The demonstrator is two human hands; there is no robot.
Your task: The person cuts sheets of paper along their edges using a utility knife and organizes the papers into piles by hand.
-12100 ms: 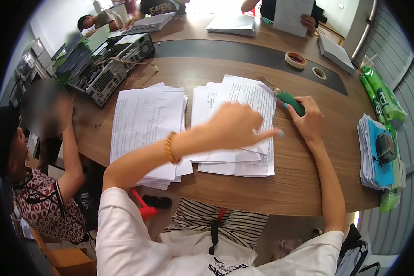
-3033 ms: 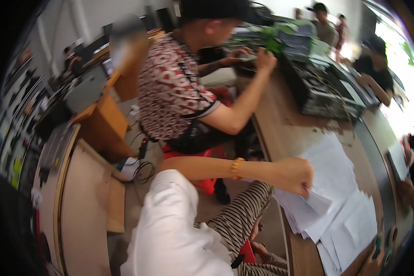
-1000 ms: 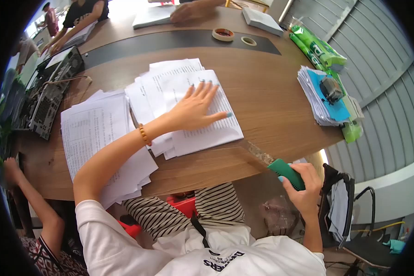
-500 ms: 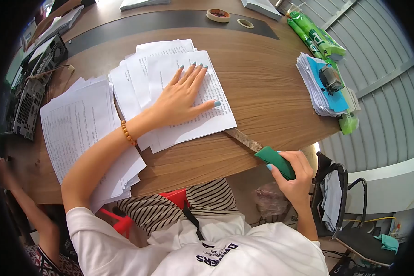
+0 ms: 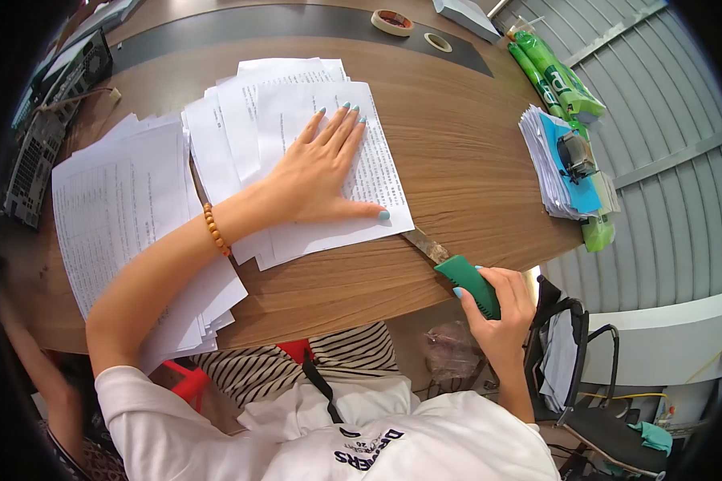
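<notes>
My left hand [image 5: 314,180] lies flat on a printed sheet of paper [image 5: 387,210], fingers stretched and thumb apart. That sheet tops a loosely fanned pile of papers [image 5: 207,132]. In my right hand [image 5: 501,317] is a knife [image 5: 466,276] with a green handle and a stained, rusty-looking blade. The blade points up and left, and its tip is hidden beneath the lower right corner of the sheet. A second pile of printed papers [image 5: 108,216] sits to the left, partly under my left forearm.
Two tape rolls [image 5: 392,22] [image 5: 438,42] lie at the back of the wooden table [image 5: 457,160]. On the right are green packages [image 5: 541,72] and a paper stack [image 5: 547,172] with a metal object on it. An open computer case [image 5: 44,144] stands left. Another person's arm [image 5: 40,361] shows lower left.
The knife has moved slightly left, and less of its blade shows beyond the paper's corner. My left thumb has shifted lower on the sheet. The whole view has shifted a little.
</notes>
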